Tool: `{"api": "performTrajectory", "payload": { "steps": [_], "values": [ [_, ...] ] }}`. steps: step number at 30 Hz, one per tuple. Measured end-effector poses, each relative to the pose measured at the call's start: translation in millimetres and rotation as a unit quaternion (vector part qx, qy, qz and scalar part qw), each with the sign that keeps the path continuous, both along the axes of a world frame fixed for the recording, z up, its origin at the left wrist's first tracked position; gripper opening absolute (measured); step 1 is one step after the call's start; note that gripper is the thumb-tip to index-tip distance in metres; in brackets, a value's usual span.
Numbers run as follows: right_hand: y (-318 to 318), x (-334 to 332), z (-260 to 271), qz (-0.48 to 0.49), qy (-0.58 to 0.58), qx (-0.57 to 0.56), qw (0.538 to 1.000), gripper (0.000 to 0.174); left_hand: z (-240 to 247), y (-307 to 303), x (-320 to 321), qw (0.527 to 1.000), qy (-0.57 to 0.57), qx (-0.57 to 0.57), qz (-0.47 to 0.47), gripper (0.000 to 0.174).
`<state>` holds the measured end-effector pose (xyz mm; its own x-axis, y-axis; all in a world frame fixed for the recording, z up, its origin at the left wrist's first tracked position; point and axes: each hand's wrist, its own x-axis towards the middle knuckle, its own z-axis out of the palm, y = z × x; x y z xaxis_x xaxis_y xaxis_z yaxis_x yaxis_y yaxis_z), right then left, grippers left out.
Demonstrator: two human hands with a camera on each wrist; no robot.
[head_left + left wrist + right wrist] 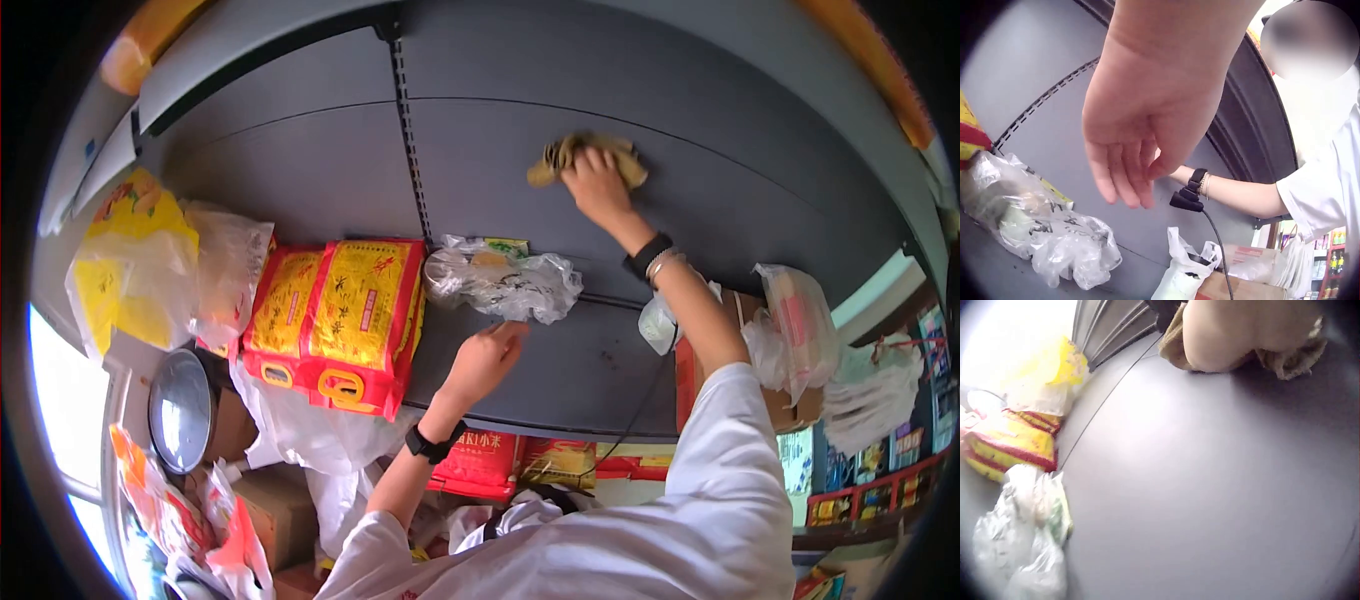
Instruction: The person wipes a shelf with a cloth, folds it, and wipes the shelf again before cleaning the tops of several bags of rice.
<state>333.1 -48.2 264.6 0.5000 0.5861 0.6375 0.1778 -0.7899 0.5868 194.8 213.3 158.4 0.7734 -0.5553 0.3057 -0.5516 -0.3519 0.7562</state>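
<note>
My right hand [600,190] grips a crumpled brown cloth [632,160] against the grey back panel [500,150] of the shelf. In the right wrist view, the cloth [1297,359] bunches out on both sides of that hand [1222,337]. Loosely bent and holding nothing, my left hand [482,362] hangs over the shelf board [560,380]. It is nearest to a clear plastic bag [505,280] with something inside. The left wrist view shows the left hand's fingers [1124,178] pointing down, with the plastic bag [1041,219] off to one side.
Red and yellow packs [360,300] with handles stand left of the plastic bag, beside a yellow and white bag [135,260]. On the right are a small white bag [657,325] and a clear plastic container [800,325]. Red packs [480,462] sit below the shelf's front edge.
</note>
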Motion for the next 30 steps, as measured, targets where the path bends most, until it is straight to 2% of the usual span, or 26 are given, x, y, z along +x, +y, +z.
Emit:
{"api": "performTrajectory", "payload": {
  "steps": [1, 2, 4, 6, 8, 9, 12, 14, 15, 17, 18, 20, 21, 23, 24, 26, 28, 30],
  "values": [
    [2.6, -3.4, -18.5, 0.012, 0.003, -0.01, 1.0, 0.013, -2.0, -9.3, 2.1, 0.998, -0.061, 0.004, 0.012, 0.025],
    [2.3, -1.7, -41.9, -0.014, 0.061, -0.032, 0.998, 0.014, -3.4, -18.7, 5.5, 0.992, -0.121, 0.008, 0.025, 0.025],
    [3.1, -7.3, -75.4, 0.011, 0.065, -0.076, 0.995, 0.013, -4.4, -36.1, 13.5, 0.992, -0.121, 0.018, 0.042, 0.026],
    [0.4, -8.2, -99.2, 0.046, 0.082, -0.069, 0.993, 0.011, -3.3, -51.5, 26.7, 0.991, -0.121, 0.032, 0.053, 0.027],
    [-4.6, -10.0, -93.2, 0.028, 0.099, -0.084, 0.991, 0.01, -1.4, -59.2, 40.6, 0.981, -0.181, 0.0, 0.072, 0.029],
    [-7.8, -11.1, -85.8, 0.003, 0.115, -0.099, 0.988, 0.01, 5.6, -59.6, 45.5, 0.983, -0.166, -0.003, 0.073, 0.03],
    [-18.7, -10.3, -34.8, -0.03, 0.009, 0.015, 0.999, 0.016, 31.9, -56.8, 60.4, 0.992, -0.104, -0.027, 0.069, 0.032],
    [-28.6, -6.4, 11.7, -0.034, -0.058, 0.103, 0.992, 0.023, 48.6, -52.7, 67.4, 0.99, -0.119, -0.036, 0.071, 0.033],
    [-30.8, -6.2, 36.3, -0.026, -0.094, 0.143, 0.985, 0.029, 58.9, -49.6, 68.7, 0.988, -0.125, -0.052, 0.074, 0.032],
    [-33.5, 0.7, 75.7, 0.047, -0.194, 0.189, 0.961, 0.055, 72.2, -43.3, 71.4, 0.984, -0.135, -0.079, 0.087, 0.03],
    [-28.9, -2.3, 95.0, 0.084, -0.193, 0.204, 0.956, 0.06, 76.3, -40.6, 70.8, 0.983, -0.137, -0.08, 0.094, 0.03],
    [-18.1, 7.6, 111.1, 0.09, -0.193, 0.232, 0.949, 0.063, 80.9, -32.7, 67.7, 0.982, -0.131, -0.094, 0.1, 0.028],
    [-7.1, 10.2, 110.2, 0.1, -0.192, 0.233, 0.948, 0.063, 78.9, -29.5, 66.5, 0.98, -0.133, -0.094, 0.11, 0.028],
    [21.0, 16.9, 101.7, 0.096, -0.17, 0.218, 0.956, 0.062, 66.0, -25.3, 62.2, 0.988, -0.127, 0.013, 0.089, 0.026],
    [33.7, 27.9, 91.4, 0.111, -0.156, 0.196, 0.962, 0.057, 58.4, -21.9, 58.9, 0.987, -0.128, 0.014, 0.1, 0.026],
    [65.8, 33.2, 65.0, 0.093, -0.045, 0.145, 0.984, 0.049, 42.3, -14.5, 52.7, 0.992, -0.111, 0.024, 0.058, 0.03],
    [94.1, 37.1, 32.3, 0.111, 0.025, 0.081, 0.99, 0.044, 29.9, -3.5, 49.8, 0.993, -0.095, 0.007, 0.069, 0.031],
    [111.7, 45.5, -11.8, 0.131, 0.033, 0.03, 0.99, 0.042, 25.5, 9.9, 42.7, 0.994, -0.081, -0.005, 0.074, 0.032]
  ]
}}
